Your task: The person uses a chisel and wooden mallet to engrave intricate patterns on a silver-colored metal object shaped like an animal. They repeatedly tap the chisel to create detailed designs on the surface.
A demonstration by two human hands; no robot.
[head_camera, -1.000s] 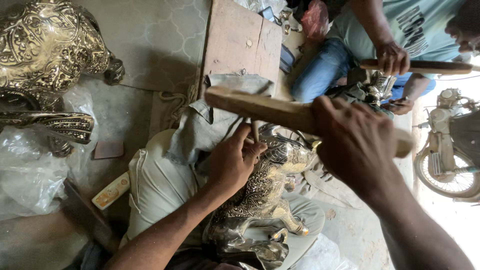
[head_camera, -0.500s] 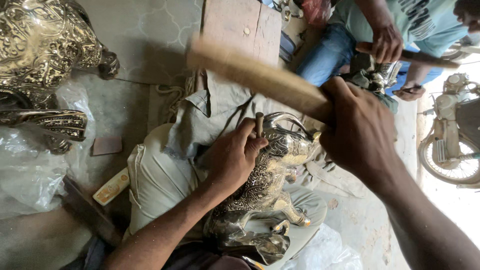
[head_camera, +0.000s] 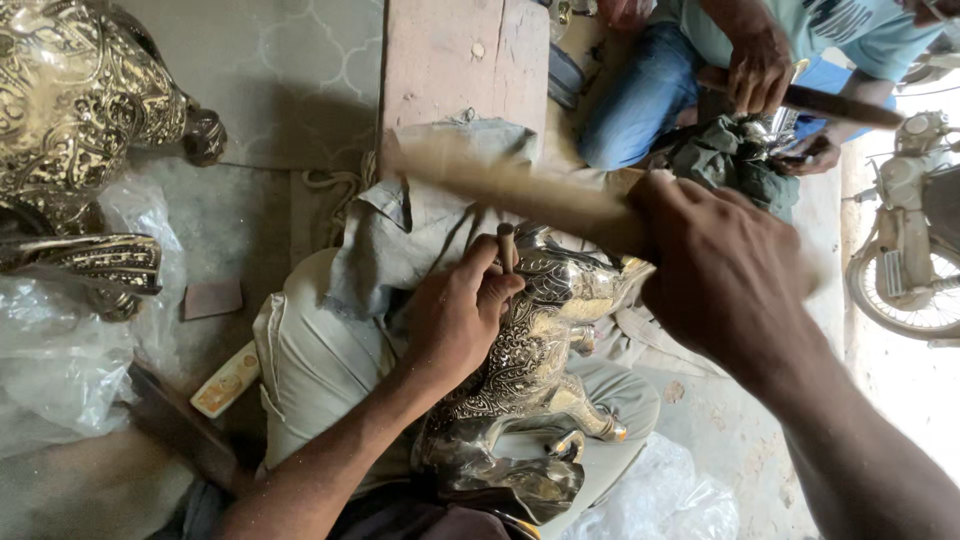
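Note:
A shiny engraved metal animal figure [head_camera: 530, 370] lies on a grey cloth bag [head_camera: 320, 350] in front of me. My left hand [head_camera: 460, 315] rests on the figure and pinches a small punch [head_camera: 507, 245] upright against its back. My right hand [head_camera: 725, 270] grips a wooden mallet stick [head_camera: 500, 185], blurred with motion, raised above the punch and pointing left.
A large engraved metal figure [head_camera: 80, 110] stands at far left by clear plastic wrap [head_camera: 60, 380]. A wooden board [head_camera: 455, 60] lies ahead. Another person [head_camera: 760, 60] sits opposite, holding a stick over a metal piece. A parked motorbike [head_camera: 915, 240] is at right.
The mallet stick in my right hand has swung through different angles above the punch and is blurred now. My left hand stays on the figure with the punch.

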